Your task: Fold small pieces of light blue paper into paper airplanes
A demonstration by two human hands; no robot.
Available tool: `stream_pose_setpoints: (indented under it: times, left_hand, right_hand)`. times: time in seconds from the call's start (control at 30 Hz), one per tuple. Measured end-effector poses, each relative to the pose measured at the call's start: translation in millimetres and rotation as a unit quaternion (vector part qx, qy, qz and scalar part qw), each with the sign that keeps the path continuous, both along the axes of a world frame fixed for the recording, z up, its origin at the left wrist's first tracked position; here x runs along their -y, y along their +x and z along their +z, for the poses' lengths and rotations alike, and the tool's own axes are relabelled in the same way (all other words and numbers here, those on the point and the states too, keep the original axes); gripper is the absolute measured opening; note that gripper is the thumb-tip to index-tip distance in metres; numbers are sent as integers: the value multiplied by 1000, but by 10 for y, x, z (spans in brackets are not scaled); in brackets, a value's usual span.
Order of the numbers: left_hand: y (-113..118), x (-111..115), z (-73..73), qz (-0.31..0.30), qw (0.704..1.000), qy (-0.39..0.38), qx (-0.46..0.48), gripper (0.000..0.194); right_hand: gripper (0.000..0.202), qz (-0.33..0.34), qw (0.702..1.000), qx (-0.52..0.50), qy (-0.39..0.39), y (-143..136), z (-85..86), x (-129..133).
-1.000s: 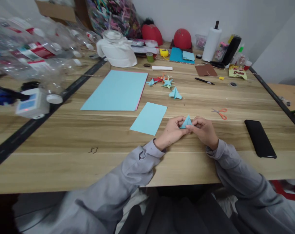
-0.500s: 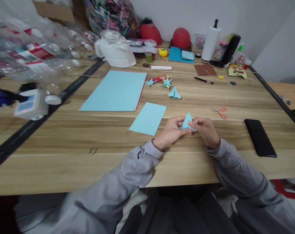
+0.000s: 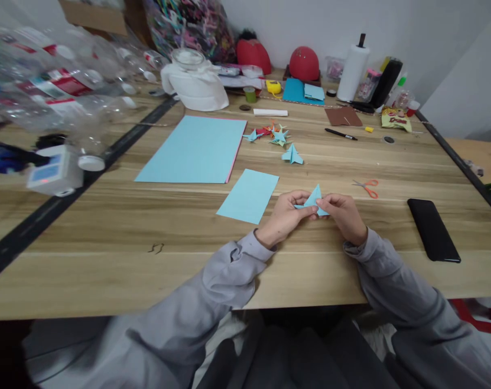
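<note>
A small piece of folded light-blue paper (image 3: 315,195), with a pointed tip facing away from me, is held just above the table. My left hand (image 3: 289,212) grips its left side, thumb lying across the lower part. On the other side, my right hand (image 3: 343,212) pinches the paper between thumb and fingers. Part of the paper is hidden by my fingers. A flat light-blue sheet (image 3: 249,196) lies left of my left hand. Beyond my hands sits a folded blue paper plane (image 3: 293,154).
A stack of large blue sheets (image 3: 192,151) lies at left, near small folded paper pieces (image 3: 278,136). To the right are orange-handled scissors (image 3: 367,188) and a black phone (image 3: 433,230). Plastic bottles (image 3: 62,86) crowd the left; a paper towel roll (image 3: 352,73) stands behind.
The folded paper has turned a little, its tip now leaning right, and more of its left flap shows. My left thumb has shifted on it. The view has moved slightly.
</note>
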State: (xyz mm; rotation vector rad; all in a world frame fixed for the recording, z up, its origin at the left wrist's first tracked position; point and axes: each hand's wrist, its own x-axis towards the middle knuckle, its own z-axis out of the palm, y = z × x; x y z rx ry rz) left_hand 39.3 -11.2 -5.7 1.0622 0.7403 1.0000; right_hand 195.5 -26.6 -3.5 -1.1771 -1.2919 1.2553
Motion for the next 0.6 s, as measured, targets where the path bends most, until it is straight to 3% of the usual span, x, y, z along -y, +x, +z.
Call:
stream_pose_setpoints:
  times: [0.2, 0.4, 0.6]
  left_hand:
    - [-21, -47, -57, 46, 999, -1, 30, 39]
    - [-16, -28, -22, 61, 997, -36, 17, 37]
    - [-4, -22, -30, 68, 998, -6, 15, 44]
  right_hand:
    - [44, 22, 999, -22, 7, 3, -37, -8]
    - [38, 17, 999, -31, 20, -9, -85, -20]
    - [37, 33, 999, -40, 4, 12, -81, -25]
